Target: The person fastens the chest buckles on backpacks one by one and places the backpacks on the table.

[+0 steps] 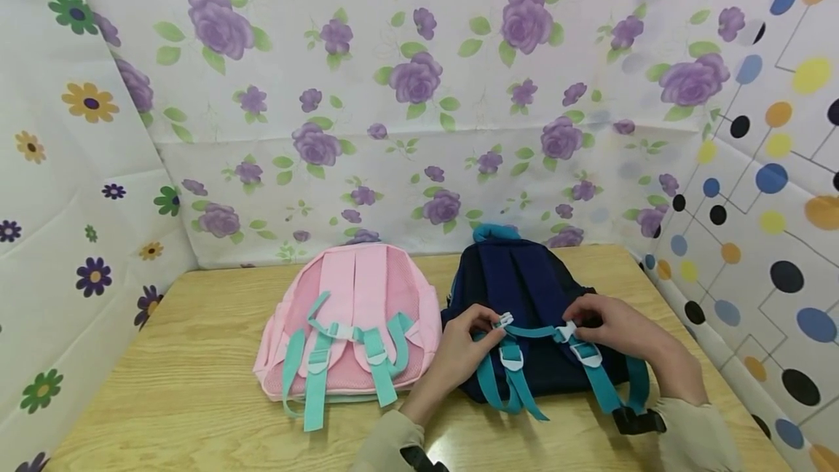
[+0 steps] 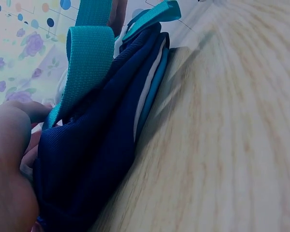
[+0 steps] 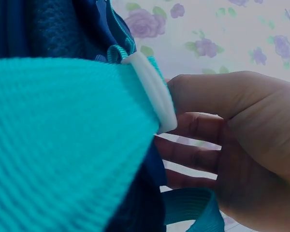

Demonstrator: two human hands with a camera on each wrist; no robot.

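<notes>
A navy backpack (image 1: 524,275) lies with its strap side up on the table, its teal webbing straps toward the person. My left hand (image 1: 462,344) pinches one white buckle half (image 1: 503,320) at the end of a teal chest strap (image 1: 534,332). Between finger and thumb, my right hand (image 1: 616,325) holds the other white buckle half (image 1: 566,331). The two halves are apart. In the right wrist view, a wide teal strap (image 3: 63,140) and a white plastic piece (image 3: 154,92) partly hide the fingers. The left wrist view shows the left hand (image 2: 9,159) against the navy fabric; its fingertips are mostly hidden.
Left of the navy backpack lies a pink backpack (image 1: 337,275) with mint straps, its white chest buckle (image 1: 343,331) fastened. Both are on a light wooden table (image 1: 197,355). A floral sheet (image 1: 367,93) hangs behind, with patterned sheets at both sides.
</notes>
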